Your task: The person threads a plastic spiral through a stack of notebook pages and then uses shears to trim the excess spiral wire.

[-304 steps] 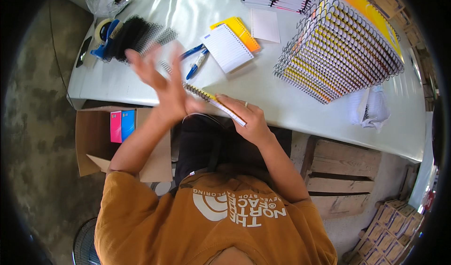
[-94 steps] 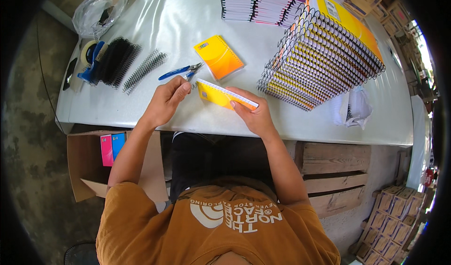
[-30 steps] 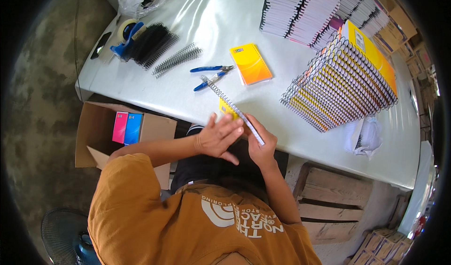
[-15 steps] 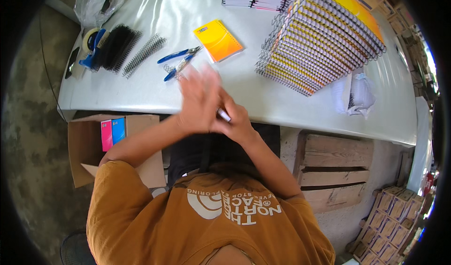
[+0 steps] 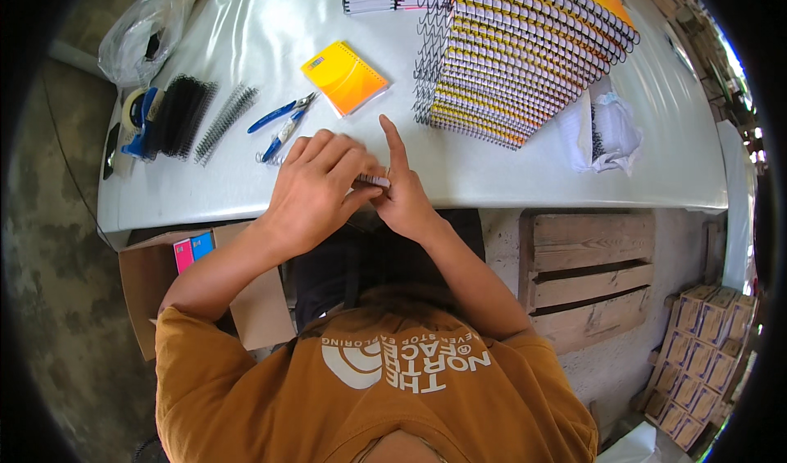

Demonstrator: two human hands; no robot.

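My left hand (image 5: 316, 186) and my right hand (image 5: 403, 196) meet just above the table's near edge. Between them is a small spiral notebook (image 5: 374, 181), seen edge-on, with only a pale ridged edge showing. The curled fingers of my left hand cover most of it. My right thumb lies against it while the right index finger points up and away. Beyond my left hand lie blue-handled pliers (image 5: 277, 114) and a second blue-handled tool (image 5: 283, 137), next to a loose coil. Farther back, a yellow-orange spiral notebook (image 5: 344, 77) rests flat.
A tall stack of spiral notebooks (image 5: 516, 61) stands right of centre, beside a plastic-wrapped bundle (image 5: 615, 135). Black binding coils (image 5: 184, 117), a tape dispenser (image 5: 143, 123) and a clear plastic bag (image 5: 147, 41) are at left. Below the table's edge sits an open cardboard box (image 5: 254, 287).
My left hand has come down and its blurred fingers have curled around the notebook. My right index finger now points up. The whole view has shifted, so tabletop things appear farther left.
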